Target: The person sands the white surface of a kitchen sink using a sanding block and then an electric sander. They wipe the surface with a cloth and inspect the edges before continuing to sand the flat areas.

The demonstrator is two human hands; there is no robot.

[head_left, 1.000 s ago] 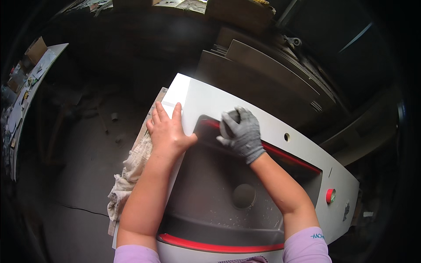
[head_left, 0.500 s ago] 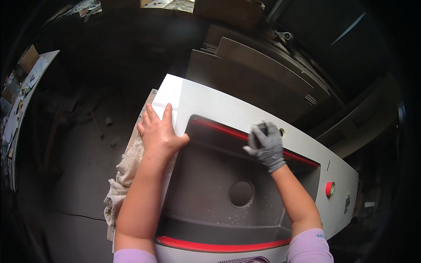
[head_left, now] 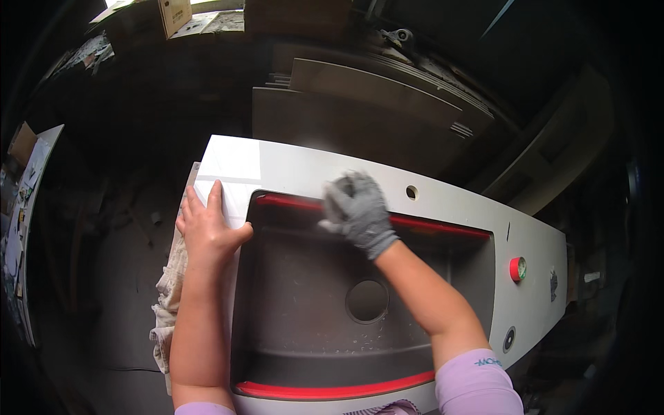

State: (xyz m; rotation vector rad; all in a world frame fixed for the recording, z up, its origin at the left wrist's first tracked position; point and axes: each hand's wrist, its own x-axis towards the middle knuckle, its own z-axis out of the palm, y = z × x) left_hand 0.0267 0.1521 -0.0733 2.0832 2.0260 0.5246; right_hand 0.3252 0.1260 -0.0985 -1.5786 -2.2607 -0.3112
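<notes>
The bare left hand (head_left: 206, 232) lies open and flat, fingers spread, on the white counter (head_left: 290, 169), with its thumb at the left edge of the dark grey sink basin (head_left: 304, 332) set into that counter. The right hand (head_left: 358, 213), in a grey glove, is loosely curled and blurred, pressing on the red strip (head_left: 429, 225) that lines the basin's far rim; whether it holds anything I cannot tell. Below this hand, in the basin floor, is the round drain hole (head_left: 366, 301). Just beyond its fingers a small hole (head_left: 411, 192) pierces the counter. Far to its right sits a red knob (head_left: 517, 269). Under the left forearm a pale rag (head_left: 166, 311) hangs off the counter's edge
</notes>
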